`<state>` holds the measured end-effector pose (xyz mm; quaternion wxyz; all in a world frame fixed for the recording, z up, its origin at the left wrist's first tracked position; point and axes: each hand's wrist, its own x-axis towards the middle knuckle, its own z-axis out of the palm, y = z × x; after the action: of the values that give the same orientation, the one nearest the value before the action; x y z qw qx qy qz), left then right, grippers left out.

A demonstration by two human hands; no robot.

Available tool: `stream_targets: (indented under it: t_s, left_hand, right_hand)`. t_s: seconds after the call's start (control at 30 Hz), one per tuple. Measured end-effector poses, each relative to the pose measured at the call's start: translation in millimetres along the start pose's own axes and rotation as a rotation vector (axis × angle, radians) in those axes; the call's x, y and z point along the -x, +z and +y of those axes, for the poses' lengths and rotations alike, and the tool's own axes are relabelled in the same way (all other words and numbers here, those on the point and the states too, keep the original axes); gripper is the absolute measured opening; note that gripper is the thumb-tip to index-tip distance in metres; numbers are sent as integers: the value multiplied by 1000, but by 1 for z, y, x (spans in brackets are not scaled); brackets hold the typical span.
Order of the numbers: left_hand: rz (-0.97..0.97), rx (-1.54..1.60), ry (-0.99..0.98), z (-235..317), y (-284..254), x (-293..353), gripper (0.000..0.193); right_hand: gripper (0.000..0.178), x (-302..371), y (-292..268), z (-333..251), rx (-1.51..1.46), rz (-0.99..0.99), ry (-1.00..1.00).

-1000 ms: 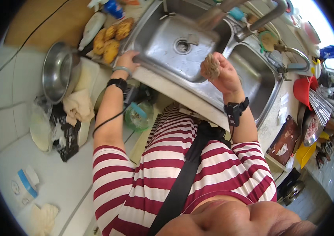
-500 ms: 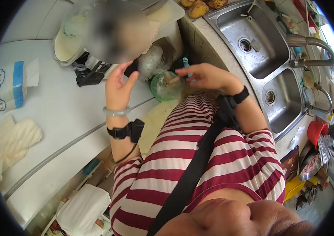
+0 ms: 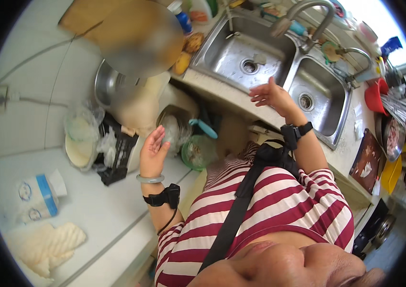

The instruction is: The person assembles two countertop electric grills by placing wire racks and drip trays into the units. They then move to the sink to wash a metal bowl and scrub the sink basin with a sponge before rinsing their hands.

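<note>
My left hand (image 3: 153, 152) is raised with its fingers stretched out and holds nothing. It is nearest to a white surface with a black plastic bag (image 3: 117, 160) and a clear plastic bag (image 3: 170, 128) close by. My right hand (image 3: 273, 99), also empty with fingers apart, hovers by the front edge of the double steel sink (image 3: 286, 79). Low between the two hands stands a green bin (image 3: 194, 153) with scraps inside. A light blue handle (image 3: 204, 128) sticks up beside it.
On the white surface at left are a tissue pack (image 3: 38, 197) and a cream cloth (image 3: 59, 244). A white bowl (image 3: 80, 152) and a steel pot (image 3: 109, 86) stand farther back. Potatoes (image 3: 182, 63) lie beside the sink. A red basin (image 3: 376, 95) is at right. A blurred patch hides the upper middle.
The view has swung round toward the left. My hands have moved farther apart; the right one has gone from above the bin to the sink's front edge. Both stay empty.
</note>
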<state>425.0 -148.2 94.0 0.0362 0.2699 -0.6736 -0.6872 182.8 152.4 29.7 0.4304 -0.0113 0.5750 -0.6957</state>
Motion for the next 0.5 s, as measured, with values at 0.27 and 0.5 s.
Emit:
stream_targets:
  t_s: [0.27, 0.5]
  left_hand:
    - [-359, -132, 99, 65, 146, -126, 50]
    - [-501, -113, 142, 89, 259, -227, 56]
  right_hand:
    - [22, 46, -164, -30, 127, 254, -120]
    - [43, 76, -222, -33, 289, 463, -61]
